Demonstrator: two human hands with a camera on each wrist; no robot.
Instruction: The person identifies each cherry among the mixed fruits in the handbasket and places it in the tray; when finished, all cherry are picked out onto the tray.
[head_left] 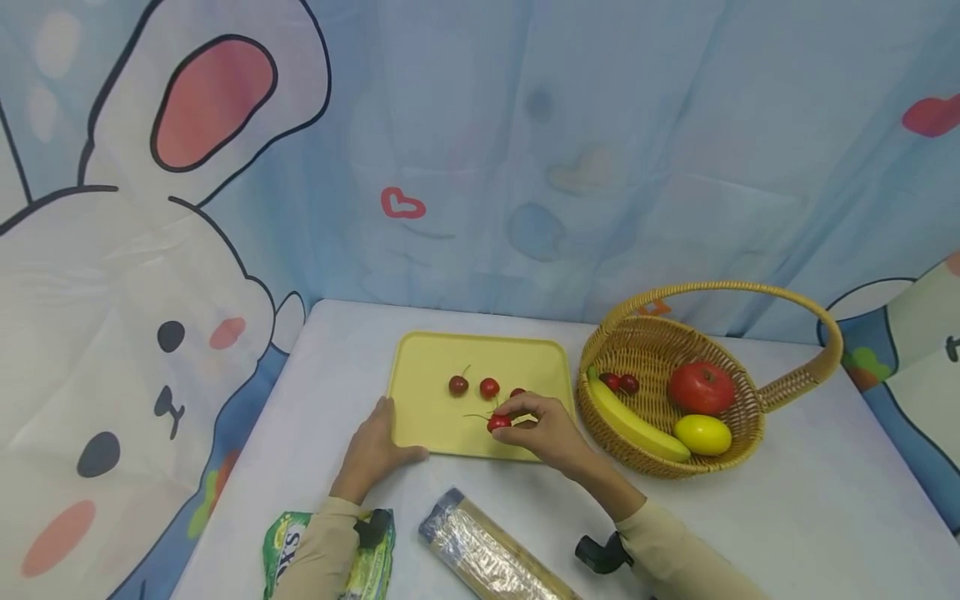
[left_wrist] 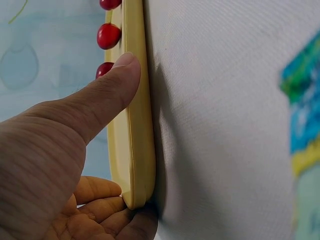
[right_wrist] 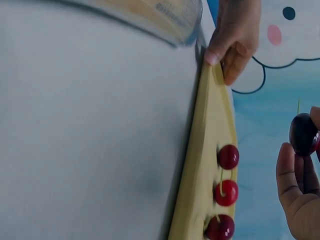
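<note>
from here i'm watching a person's left hand [head_left: 378, 448] gripping the near left corner of a yellow tray [head_left: 427, 358], its thumb resting over the near edge and its fingers wrapping the left one. the right hand [head_left: 546, 429] is pinching a red cherry [head_left: 498, 422] narrowly between thumb and fingertips; from its wrist view a dark round shape [right_wrist: 302, 134] is showing beside some red, so i cannot tell whether it is holding one cherry or two. the pinch is hanging above the tray's near half, right of its middle. three loose cherries [head_left: 489, 387] are sitting beyond it, the rightmost just beside the fingers. a wicker basket [head_left: 652, 342] is standing just beside the tray's right edge.

as i'm judging it, a loosening pinch could be letting that slick skin slip, sending the cherry rolling into the others; a heavy left thumb could be tipping the tray's corner.

the held cherry is looking round, showing no clear long axis; its stem is pointing toward the tray's left edge. the tray's long axis is running left to right, roughly along the far edge of the table [head_left: 825, 467].
</note>
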